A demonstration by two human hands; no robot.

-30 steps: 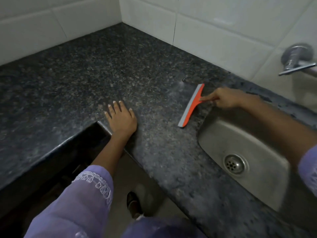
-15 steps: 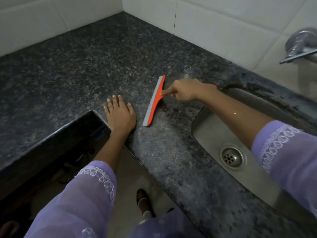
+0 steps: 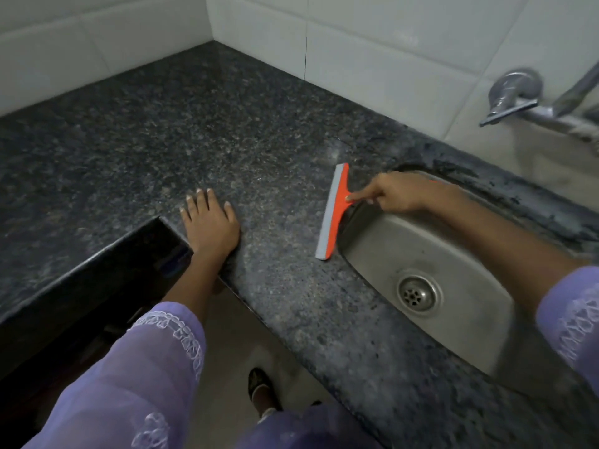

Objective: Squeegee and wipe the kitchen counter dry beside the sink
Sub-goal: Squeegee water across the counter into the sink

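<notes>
The orange squeegee (image 3: 334, 211) is lying blade-down on the worktop (image 3: 201, 140) at the sink's (image 3: 453, 254) left rim; my right hand (image 3: 393, 192) is gripping its handle, while my left hand (image 3: 210, 222) is resting flat, fingers spread, at the worktop's near corner.

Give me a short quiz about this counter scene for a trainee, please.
1. True or false: the squeegee lies inside the sink.
2. Which hand holds it? A) left B) right
3. The left hand rests flat on the ____.

Key: 1. False; its blade is on the counter at the sink's left edge. 2. B, the right hand. 3. counter.
</notes>
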